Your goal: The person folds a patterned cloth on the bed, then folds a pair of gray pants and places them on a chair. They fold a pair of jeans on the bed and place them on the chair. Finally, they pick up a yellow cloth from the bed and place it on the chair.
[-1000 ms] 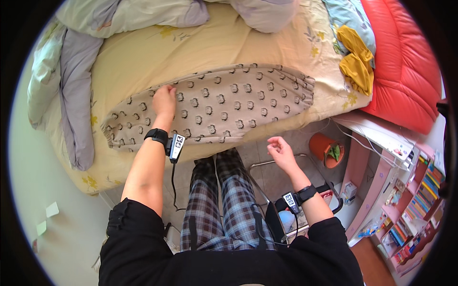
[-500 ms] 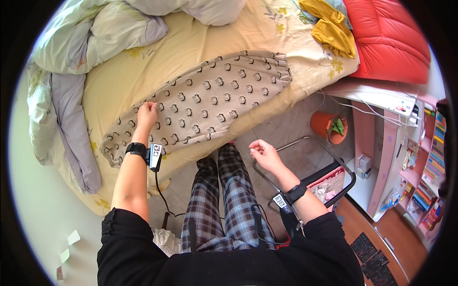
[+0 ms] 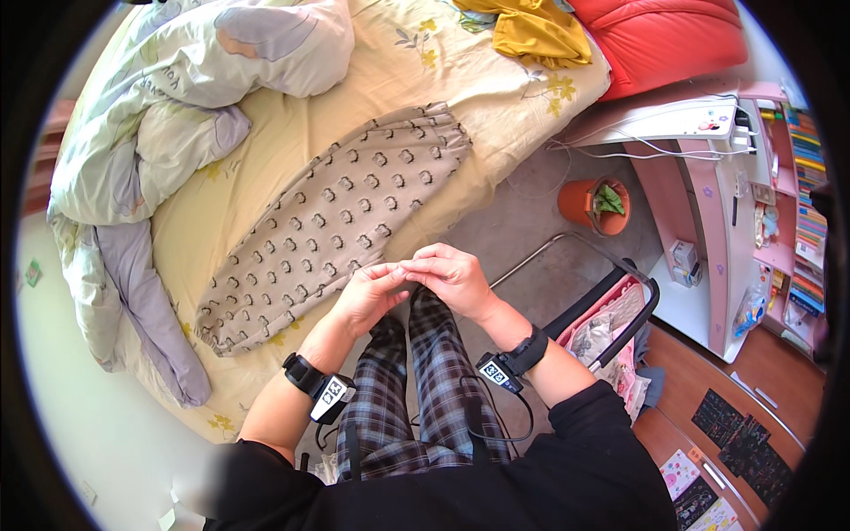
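Note:
My left hand [image 3: 374,296] and my right hand [image 3: 450,276] meet in front of me, fingertips touching, above my plaid trouser legs [image 3: 416,389]. I cannot tell whether anything small is pinched between them. Both wrists carry black bands with tagged sensors. Just beyond the hands lies a long beige patterned cloth [image 3: 332,226], spread flat on the yellow bed sheet [image 3: 496,97], and neither hand touches it.
A crumpled pale duvet [image 3: 195,97] fills the bed's far left. A mustard garment [image 3: 531,31] and a red cushion [image 3: 655,35] lie at the far end. An orange plant pot [image 3: 591,203], a pink shelf unit [image 3: 708,177] and a pink-lined basket [image 3: 611,314] stand on my right.
My left hand has lifted off the patterned cloth and come back toward me. My right hand moved left to meet it. The view has swung so the bed sits more to the left.

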